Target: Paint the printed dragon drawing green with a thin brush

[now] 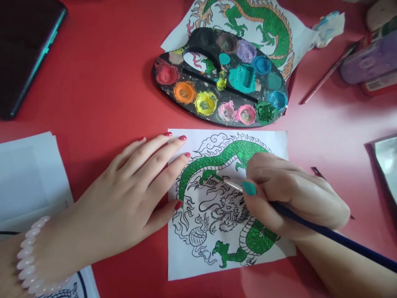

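A white sheet with a dragon outline, partly painted green, lies on the red table. My left hand lies flat with fingers stretched out, pressing the sheet's left edge; a pale bead bracelet circles the wrist. My right hand pinches a thin blue-handled paintbrush, its tip touching a green patch near the dragon's claw.
A black palette with wells of several colours rests on a finished dragon print. A dark tablet lies far left, white papers at left, a spare brush and purple case at right.
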`<act>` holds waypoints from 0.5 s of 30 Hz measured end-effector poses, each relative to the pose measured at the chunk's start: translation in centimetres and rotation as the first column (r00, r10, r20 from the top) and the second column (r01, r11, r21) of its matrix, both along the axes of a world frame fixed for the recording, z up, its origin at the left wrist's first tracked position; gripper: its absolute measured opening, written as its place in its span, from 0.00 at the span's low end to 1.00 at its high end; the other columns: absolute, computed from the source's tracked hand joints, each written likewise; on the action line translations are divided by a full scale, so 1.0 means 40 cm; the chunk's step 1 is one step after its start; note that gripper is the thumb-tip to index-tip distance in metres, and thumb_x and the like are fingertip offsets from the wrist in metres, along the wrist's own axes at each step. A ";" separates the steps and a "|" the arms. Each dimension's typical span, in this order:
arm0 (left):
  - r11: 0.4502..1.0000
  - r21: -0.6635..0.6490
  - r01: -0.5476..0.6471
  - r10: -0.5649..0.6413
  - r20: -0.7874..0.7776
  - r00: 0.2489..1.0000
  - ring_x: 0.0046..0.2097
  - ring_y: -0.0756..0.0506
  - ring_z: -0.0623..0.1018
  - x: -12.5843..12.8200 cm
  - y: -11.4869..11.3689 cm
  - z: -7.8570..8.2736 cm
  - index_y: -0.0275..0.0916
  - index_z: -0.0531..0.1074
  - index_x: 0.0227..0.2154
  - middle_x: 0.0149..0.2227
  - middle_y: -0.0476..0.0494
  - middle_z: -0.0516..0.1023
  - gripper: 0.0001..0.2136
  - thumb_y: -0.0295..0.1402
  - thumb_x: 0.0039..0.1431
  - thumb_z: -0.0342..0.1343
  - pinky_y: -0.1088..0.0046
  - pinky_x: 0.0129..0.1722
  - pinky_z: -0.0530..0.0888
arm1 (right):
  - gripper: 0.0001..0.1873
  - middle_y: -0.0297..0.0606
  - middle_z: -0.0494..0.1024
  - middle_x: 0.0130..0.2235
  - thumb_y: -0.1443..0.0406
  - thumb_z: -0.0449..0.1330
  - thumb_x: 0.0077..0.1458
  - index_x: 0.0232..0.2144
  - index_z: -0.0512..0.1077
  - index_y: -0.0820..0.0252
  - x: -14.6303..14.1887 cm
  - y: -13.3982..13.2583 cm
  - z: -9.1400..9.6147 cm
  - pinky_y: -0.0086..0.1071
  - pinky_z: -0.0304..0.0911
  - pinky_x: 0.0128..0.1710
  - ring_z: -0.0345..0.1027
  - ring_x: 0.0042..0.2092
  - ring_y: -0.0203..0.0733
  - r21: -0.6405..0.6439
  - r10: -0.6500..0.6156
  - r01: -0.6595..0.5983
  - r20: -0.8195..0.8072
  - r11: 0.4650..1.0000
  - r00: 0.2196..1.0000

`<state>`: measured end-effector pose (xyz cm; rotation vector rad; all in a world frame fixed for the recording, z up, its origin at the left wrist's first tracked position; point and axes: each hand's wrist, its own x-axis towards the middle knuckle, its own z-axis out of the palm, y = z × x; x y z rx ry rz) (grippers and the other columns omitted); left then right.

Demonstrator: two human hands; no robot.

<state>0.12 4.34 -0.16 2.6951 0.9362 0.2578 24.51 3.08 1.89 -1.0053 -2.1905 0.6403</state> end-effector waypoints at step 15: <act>1.000 0.007 -0.004 0.004 -0.003 1.000 0.65 0.37 0.56 0.000 0.000 -0.003 0.40 0.54 0.60 0.65 0.41 0.55 0.25 0.40 0.61 0.47 0.50 0.64 0.57 | 0.15 0.27 0.56 0.18 0.76 0.53 0.52 0.23 0.52 0.57 -0.002 -0.001 0.000 0.31 0.50 0.22 0.53 0.21 0.30 -0.039 0.001 -0.001 -0.016 0.999 1.000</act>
